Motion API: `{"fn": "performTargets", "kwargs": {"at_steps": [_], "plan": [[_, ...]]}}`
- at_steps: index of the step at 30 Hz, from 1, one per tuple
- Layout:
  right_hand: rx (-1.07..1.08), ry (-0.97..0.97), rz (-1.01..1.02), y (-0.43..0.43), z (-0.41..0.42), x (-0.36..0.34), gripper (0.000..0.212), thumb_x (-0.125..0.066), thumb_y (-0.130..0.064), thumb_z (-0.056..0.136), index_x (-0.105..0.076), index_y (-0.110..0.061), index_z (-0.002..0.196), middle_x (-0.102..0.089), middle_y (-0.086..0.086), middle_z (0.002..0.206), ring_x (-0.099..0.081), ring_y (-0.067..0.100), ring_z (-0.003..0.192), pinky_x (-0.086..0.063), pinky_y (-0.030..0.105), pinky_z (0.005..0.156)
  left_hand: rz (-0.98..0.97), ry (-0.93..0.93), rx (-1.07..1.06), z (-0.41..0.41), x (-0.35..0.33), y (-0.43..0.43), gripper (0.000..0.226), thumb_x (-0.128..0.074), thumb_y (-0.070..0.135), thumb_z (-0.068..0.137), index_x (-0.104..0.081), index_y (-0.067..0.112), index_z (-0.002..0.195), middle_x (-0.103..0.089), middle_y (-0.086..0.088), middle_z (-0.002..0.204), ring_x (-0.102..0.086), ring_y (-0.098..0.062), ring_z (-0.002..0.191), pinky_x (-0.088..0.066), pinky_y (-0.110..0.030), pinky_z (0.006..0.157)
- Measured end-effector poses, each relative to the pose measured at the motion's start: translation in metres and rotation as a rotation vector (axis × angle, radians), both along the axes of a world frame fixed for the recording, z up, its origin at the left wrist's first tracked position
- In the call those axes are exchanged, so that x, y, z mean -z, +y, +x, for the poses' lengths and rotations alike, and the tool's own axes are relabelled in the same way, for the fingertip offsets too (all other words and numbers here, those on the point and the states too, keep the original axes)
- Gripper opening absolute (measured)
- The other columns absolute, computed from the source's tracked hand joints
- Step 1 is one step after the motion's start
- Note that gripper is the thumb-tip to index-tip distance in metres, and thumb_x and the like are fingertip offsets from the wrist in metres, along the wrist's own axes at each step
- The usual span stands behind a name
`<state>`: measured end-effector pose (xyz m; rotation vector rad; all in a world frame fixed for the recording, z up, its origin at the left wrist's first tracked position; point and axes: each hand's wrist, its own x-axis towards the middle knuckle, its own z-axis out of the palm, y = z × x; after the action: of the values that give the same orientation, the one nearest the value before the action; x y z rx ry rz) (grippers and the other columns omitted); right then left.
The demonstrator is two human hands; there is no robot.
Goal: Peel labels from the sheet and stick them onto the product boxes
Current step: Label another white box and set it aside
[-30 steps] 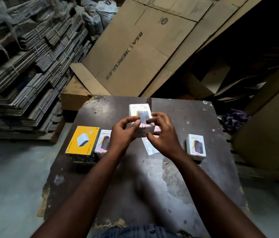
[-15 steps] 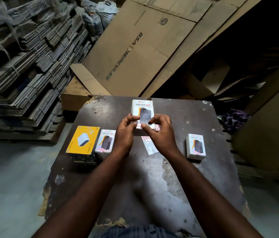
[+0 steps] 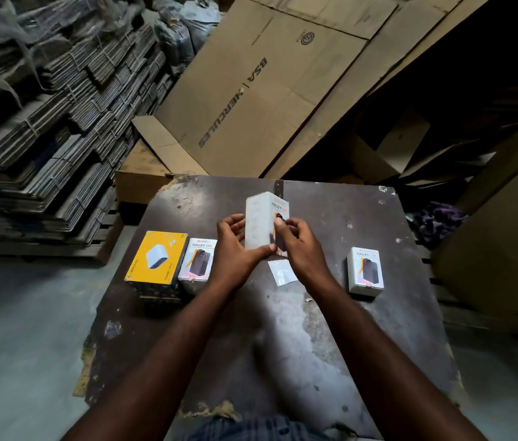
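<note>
Both hands hold a white product box (image 3: 260, 218) upright above the middle of the dark table (image 3: 283, 329). Its plain side panel faces me and its printed front is turned to the right. My left hand (image 3: 235, 249) grips the box from the left, thumb under its lower edge. My right hand (image 3: 299, 246) grips it from the right, fingers curled over the printed face. Just below the hands the label sheet (image 3: 281, 272) lies flat on the table. A second white box (image 3: 198, 262) lies at the left and a third (image 3: 365, 270) at the right.
A yellow box (image 3: 155, 262) lies at the table's left, touching the white box beside it. Flattened cartons (image 3: 251, 90) lean behind the table. Bundled cardboard stacks (image 3: 44, 122) fill the left. More cardboard (image 3: 505, 233) stands at the right, with concrete floor on both sides.
The box in my hands has turned from front-facing to side-on, its printed face now to the right. My hands shifted round it, and the view moved slightly.
</note>
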<state>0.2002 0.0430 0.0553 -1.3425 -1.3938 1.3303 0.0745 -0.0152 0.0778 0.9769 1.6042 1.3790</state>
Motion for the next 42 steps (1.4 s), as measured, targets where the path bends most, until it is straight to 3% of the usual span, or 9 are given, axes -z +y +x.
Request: {"fn": "performTargets", "kwargs": {"at_steps": [4,10,14,18,25,30,34,40,42], "plan": [[-0.105,-0.089,-0.043,0.004,-0.005,0.001,0.08,-0.07,-0.073,0.061,-0.06,-0.02,0.121,-0.071,-0.005,0.11,-0.07,0.014,0.097,-0.06,0.036,0.08,0.016,0.042,0.039,0.007,0.002,-0.003,0.076,-0.084,0.001,0.073,-0.036,0.017,0.13,-0.052,0.008,0.123,-0.054,0.01,0.108,-0.051,-0.01,0.078],[-0.156,-0.043,-0.071,0.008,0.008,0.006,0.059,-0.08,-0.055,0.065,-0.07,-0.024,0.113,-0.075,0.0,0.105,-0.073,0.017,0.095,-0.06,0.04,0.078,0.003,-0.132,0.065,-0.002,0.0,-0.002,0.052,-0.047,-0.017,0.091,-0.044,0.013,0.134,-0.065,-0.003,0.124,-0.068,-0.001,0.099,-0.055,-0.026,0.089],[-0.212,0.136,-0.184,0.007,0.012,0.0,0.045,-0.073,-0.026,0.078,-0.068,-0.007,0.118,-0.075,0.011,0.104,-0.074,0.024,0.089,-0.057,0.031,0.065,-0.002,-0.192,0.008,-0.01,0.006,0.001,0.039,-0.059,-0.004,0.093,-0.052,0.014,0.127,-0.065,-0.002,0.119,-0.062,-0.016,0.112,-0.054,-0.029,0.092],[-0.294,0.249,-0.298,0.007,0.016,-0.004,0.028,-0.058,-0.016,0.094,-0.064,-0.007,0.12,-0.074,0.013,0.106,-0.072,0.031,0.097,-0.059,0.046,0.083,-0.023,-0.215,-0.072,-0.015,0.008,0.005,0.049,-0.072,0.007,0.088,-0.05,0.011,0.131,-0.063,0.003,0.119,-0.062,-0.017,0.116,-0.055,-0.037,0.096],[-0.347,0.291,-0.375,0.009,0.016,-0.003,0.045,-0.054,-0.021,0.074,-0.057,-0.005,0.116,-0.069,0.017,0.114,-0.069,0.032,0.101,-0.055,0.044,0.082,-0.097,-0.362,0.081,-0.012,-0.002,0.007,0.03,-0.055,0.009,0.096,-0.059,0.023,0.122,-0.071,-0.001,0.117,-0.069,-0.021,0.105,-0.058,-0.042,0.086],[-0.382,0.178,-0.268,0.01,0.019,-0.005,0.04,-0.052,-0.016,0.077,-0.062,-0.003,0.114,-0.071,0.007,0.103,-0.067,0.019,0.092,-0.054,0.041,0.078,-0.106,-0.355,0.032,-0.014,-0.001,0.008,0.034,-0.053,0.008,0.095,-0.056,0.018,0.127,-0.07,-0.003,0.116,-0.068,-0.019,0.1,-0.057,-0.034,0.078],[-0.324,0.181,-0.161,0.012,0.018,-0.011,0.042,-0.049,0.004,0.091,-0.056,-0.014,0.129,-0.068,0.002,0.12,-0.066,0.017,0.101,-0.054,0.035,0.08,-0.112,-0.335,0.029,-0.016,-0.002,0.009,0.039,-0.053,0.005,0.094,-0.052,0.015,0.131,-0.067,-0.005,0.121,-0.067,-0.018,0.098,-0.058,-0.027,0.07],[-0.234,0.119,0.014,0.022,0.017,-0.011,0.032,-0.061,-0.027,0.093,-0.062,-0.021,0.124,-0.067,0.003,0.124,-0.064,0.019,0.111,-0.054,0.034,0.089,-0.134,-0.292,0.08,-0.014,0.0,0.011,0.055,-0.059,-0.006,0.089,-0.045,0.015,0.138,-0.065,-0.005,0.123,-0.061,-0.023,0.116,-0.053,-0.04,0.094],[-0.23,0.098,0.063,0.023,0.016,-0.015,0.017,-0.06,-0.02,0.096,-0.07,-0.023,0.11,-0.071,0.001,0.115,-0.067,0.015,0.104,-0.055,0.033,0.09,-0.123,-0.261,0.086,-0.013,0.0,0.012,0.058,-0.061,-0.007,0.087,-0.044,0.014,0.139,-0.064,-0.007,0.126,-0.061,-0.022,0.117,-0.052,-0.04,0.097]]}}
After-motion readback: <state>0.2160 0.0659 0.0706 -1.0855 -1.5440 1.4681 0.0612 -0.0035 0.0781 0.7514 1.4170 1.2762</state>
